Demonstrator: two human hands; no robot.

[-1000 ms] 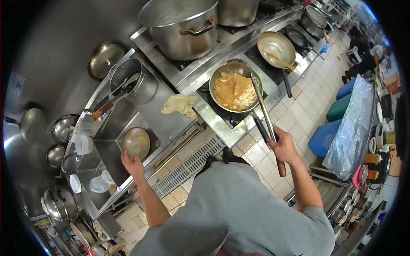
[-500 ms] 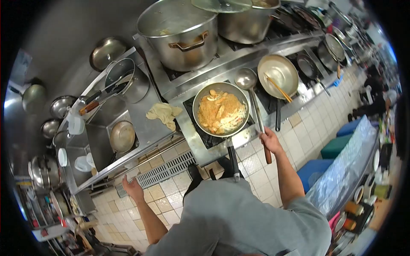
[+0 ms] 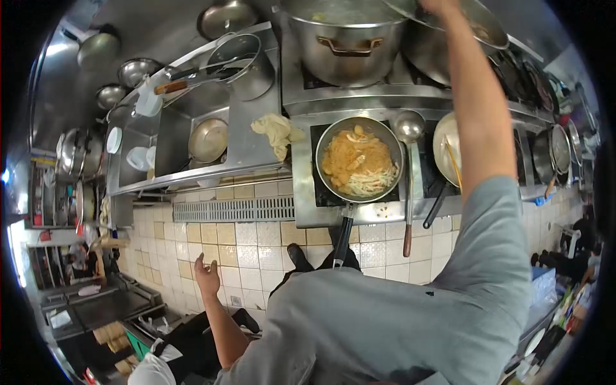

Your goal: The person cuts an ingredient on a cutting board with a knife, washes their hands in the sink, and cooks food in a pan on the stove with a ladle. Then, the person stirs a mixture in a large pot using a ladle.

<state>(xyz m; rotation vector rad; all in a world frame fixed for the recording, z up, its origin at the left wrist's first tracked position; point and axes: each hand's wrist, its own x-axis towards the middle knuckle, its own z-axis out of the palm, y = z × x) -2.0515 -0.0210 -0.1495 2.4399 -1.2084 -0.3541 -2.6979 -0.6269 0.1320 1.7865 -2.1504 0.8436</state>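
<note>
My right arm reaches up across the stove to the back right pot point(image 3: 427, 54). At the top edge, my right hand point(image 3: 441, 5) is over the pot's lid point(image 3: 405, 9); its fingers are cut off and blurred, so its grip does not show. Low on the left, my left hand point(image 3: 206, 277) hangs over the floor with fingers apart, holding nothing. In front of me a frying pan point(image 3: 327, 186) sits on the burner, holding orange-brown food point(image 3: 356, 160) with pale shreds at one side. A long-handled ladle point(image 3: 409, 186) lies to its right.
A large stockpot point(image 3: 350, 54) stands at the back. Partly behind my arm is a pale pan point(image 3: 447, 151) with chopsticks point(image 3: 453, 163). A cloth point(image 3: 277, 133) lies left of the burner, beside a sink point(image 3: 173, 138) with a small pan point(image 3: 208, 140). Another person point(image 3: 173, 359) is at lower left.
My right hand has left the ladle's handle and moved up to the back pot's lid. The ladle now rests on the stove. The view has turned, and my left hand stays low.
</note>
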